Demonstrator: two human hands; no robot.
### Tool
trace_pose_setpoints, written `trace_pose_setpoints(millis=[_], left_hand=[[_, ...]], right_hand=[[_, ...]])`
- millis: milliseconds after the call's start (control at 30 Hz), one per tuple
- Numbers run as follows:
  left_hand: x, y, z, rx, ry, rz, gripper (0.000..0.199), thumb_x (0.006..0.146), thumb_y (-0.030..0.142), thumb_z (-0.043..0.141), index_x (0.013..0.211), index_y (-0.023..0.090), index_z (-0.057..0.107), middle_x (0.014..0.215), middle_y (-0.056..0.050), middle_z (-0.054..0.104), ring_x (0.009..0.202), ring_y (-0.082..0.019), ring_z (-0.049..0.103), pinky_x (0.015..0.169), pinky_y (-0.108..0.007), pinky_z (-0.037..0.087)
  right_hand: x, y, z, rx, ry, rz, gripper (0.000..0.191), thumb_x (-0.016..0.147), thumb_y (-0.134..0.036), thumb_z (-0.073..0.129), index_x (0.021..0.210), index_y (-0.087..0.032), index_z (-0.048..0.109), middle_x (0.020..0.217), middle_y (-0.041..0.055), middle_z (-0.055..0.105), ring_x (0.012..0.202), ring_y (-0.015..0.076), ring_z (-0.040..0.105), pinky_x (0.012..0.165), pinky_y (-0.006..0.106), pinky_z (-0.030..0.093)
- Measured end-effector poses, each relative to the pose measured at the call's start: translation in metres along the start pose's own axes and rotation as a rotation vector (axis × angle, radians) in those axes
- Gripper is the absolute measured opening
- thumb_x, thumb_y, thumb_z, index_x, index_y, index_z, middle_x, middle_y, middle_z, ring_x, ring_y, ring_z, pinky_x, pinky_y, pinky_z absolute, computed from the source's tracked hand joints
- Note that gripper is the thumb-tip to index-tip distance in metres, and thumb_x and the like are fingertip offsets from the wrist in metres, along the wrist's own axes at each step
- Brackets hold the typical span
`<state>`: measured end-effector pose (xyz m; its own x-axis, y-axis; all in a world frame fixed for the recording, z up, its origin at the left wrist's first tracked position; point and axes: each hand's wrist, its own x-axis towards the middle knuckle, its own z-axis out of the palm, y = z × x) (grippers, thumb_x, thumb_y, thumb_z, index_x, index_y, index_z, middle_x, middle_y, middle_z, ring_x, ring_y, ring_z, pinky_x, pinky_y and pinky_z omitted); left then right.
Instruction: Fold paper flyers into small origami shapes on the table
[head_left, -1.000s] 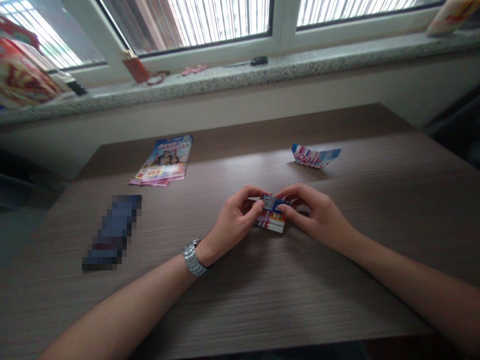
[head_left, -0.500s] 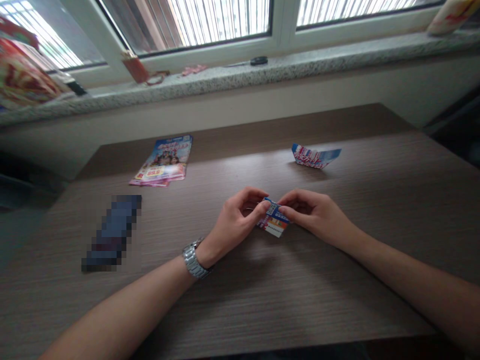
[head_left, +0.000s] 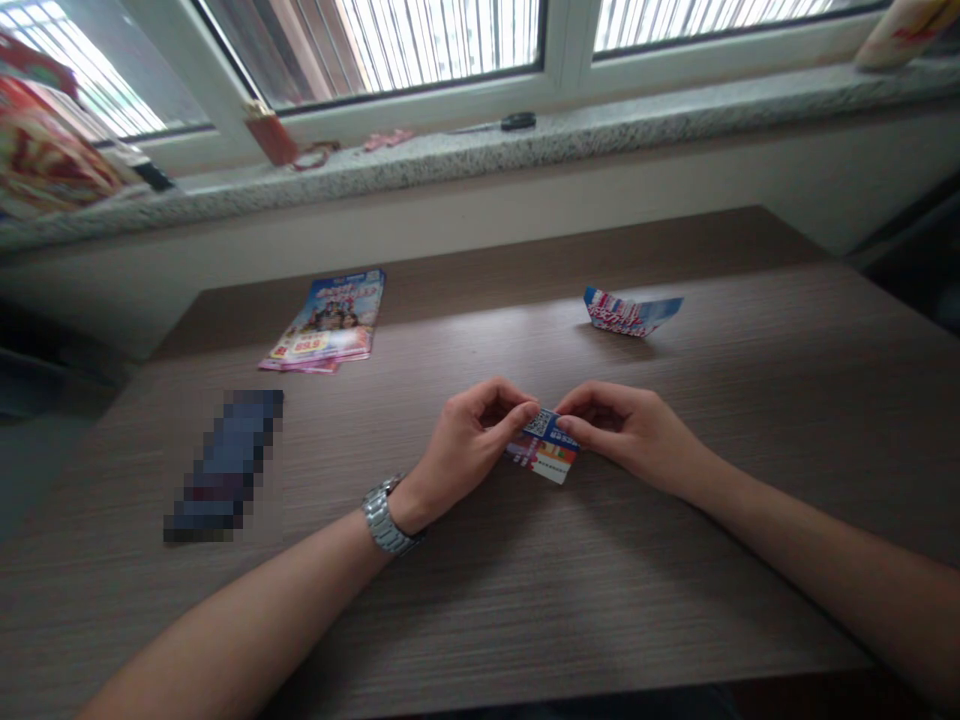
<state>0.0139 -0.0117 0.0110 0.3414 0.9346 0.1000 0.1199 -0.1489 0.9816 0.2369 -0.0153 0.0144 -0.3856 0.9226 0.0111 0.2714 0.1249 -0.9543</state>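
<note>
A small folded paper flyer (head_left: pixel 549 458), printed blue, white and orange with a QR code, is held between both hands above the table. My left hand (head_left: pixel 480 428) pinches its upper left edge between thumb and fingers; a metal watch (head_left: pixel 389 517) is on that wrist. At the upper right edge, my right hand (head_left: pixel 626 425) grips the paper with thumb on top and fingers curled behind. Part of the flyer is covered by the fingertips. Beyond the right hand stands a folded paper boat shape (head_left: pixel 626 314), blue and red, apart from both hands.
A stack of colourful flyers (head_left: pixel 330 315) lies at the back left of the brown table (head_left: pixel 480 620). Nearer, on the left, is a dark pixelated rectangular object (head_left: pixel 225 465). Along the window, the stone sill (head_left: pixel 435 160) carries a red item (head_left: pixel 270 135) and other small things.
The flyer has tilted and shifted slightly between the hands, so more of its printed face and QR code shows. My left hand moved a little; the table items stayed put.
</note>
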Motion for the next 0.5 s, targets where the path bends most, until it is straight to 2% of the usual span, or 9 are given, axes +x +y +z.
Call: trace_pose_setpoints(millis=[267,500], left_hand=[[-0.0012,0.0016,-0.002,0.125,-0.016,0.021,0.024,0.095,0.038,0.068,0.089,0.014,0.069,0.081,-0.004,0.072,0.07,-0.011,0.064,0.063,-0.02,0.052],[-0.0013,0.0019,0.0008,0.157,-0.028,0.042,0.02,0.096,0.033,0.066,0.09,0.014,0.068,0.078,-0.002,0.069,0.069,-0.01,0.062,0.064,-0.019,0.05]], right_hand=[[-0.0003,0.0022,0.0003,-0.018,-0.027,0.005,0.024,0.092,-0.043,0.065,0.094,-0.021,0.074,0.088,0.0025,0.077,0.08,0.0196,0.072,0.072,0.031,0.057],[-0.0003,-0.0009,-0.001,-0.085,-0.028,0.001,0.027,0.092,-0.045,0.066,0.091,-0.02,0.077,0.084,0.0028,0.078,0.076,0.0201,0.071,0.069,0.03,0.055]])
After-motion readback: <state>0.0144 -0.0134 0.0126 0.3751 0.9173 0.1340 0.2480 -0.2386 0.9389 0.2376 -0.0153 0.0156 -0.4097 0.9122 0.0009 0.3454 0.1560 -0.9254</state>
